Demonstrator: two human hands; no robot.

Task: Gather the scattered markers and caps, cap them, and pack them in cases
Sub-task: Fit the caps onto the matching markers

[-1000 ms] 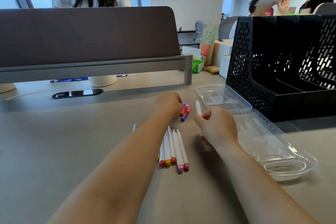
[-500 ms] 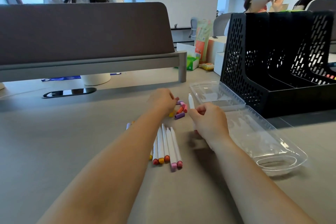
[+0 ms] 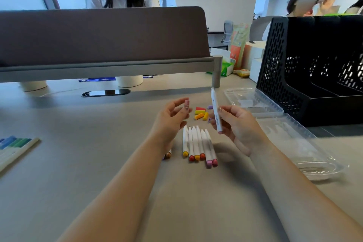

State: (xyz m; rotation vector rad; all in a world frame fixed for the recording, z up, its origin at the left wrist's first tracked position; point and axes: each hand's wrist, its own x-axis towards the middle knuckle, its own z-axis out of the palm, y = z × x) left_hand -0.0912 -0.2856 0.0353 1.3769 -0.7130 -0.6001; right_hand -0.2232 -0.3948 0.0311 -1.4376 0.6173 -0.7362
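My left hand (image 3: pixel 170 118) is raised above the desk and pinches a small pink cap (image 3: pixel 186 104) between thumb and fingertip. My right hand (image 3: pixel 235 124) grips a white marker (image 3: pixel 215 111) near its middle, pink end down, the other end pointing up. Between and below the hands lies a row of several white markers (image 3: pixel 198 143) with coloured ends toward me. A little pile of loose caps (image 3: pixel 201 114), red, yellow, orange and purple, sits behind them. An open clear plastic case (image 3: pixel 284 129) lies to the right.
A black perforated file rack (image 3: pixel 314 65) stands at the back right behind the case. A desk divider (image 3: pixel 98 35) runs across the back. Another marker set (image 3: pixel 13 147) lies at the left edge. A person sits behind the divider.
Both hands have lifted off the desk. My left hand left the cap pile holding a pink cap, and my right hand raised its marker higher.
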